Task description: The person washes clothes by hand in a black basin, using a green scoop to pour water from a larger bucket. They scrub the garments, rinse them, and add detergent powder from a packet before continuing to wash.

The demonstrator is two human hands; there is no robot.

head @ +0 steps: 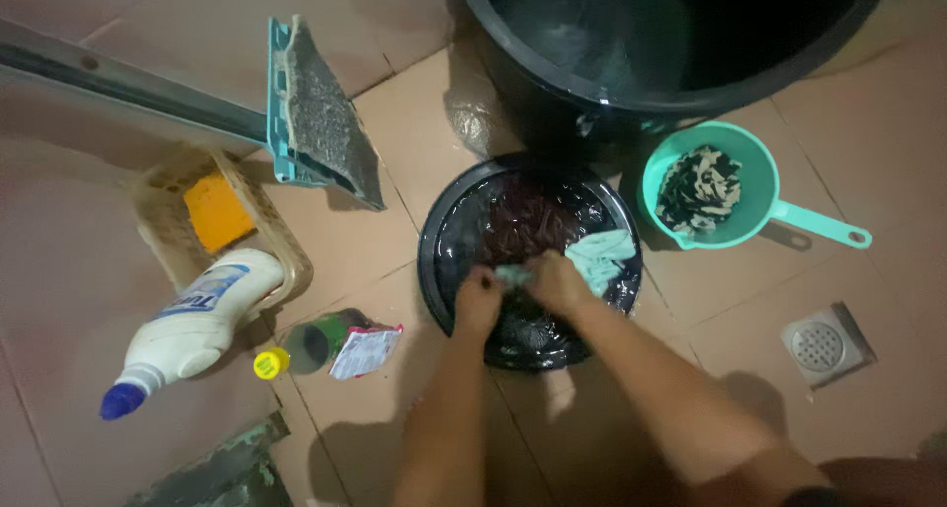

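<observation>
Both my hands are in a round black basin (pixel 434 233) of dark water on the tiled floor. My left hand (pixel 477 299) and my right hand (pixel 557 279) are closed together on a pale green cloth (pixel 604 254), which trails to the right over the water. Dark reddish fabric (pixel 523 216) lies soaking at the far side of the basin.
A large black tub (pixel 552 68) stands behind the basin. A teal dipper (pixel 764 196) holding a patterned cloth sits at right, near a floor drain (pixel 819 344). At left are a white bottle (pixel 192 329), a basket with an orange sponge (pixel 217 211), a small bottle, a sachet and a teal scrubber.
</observation>
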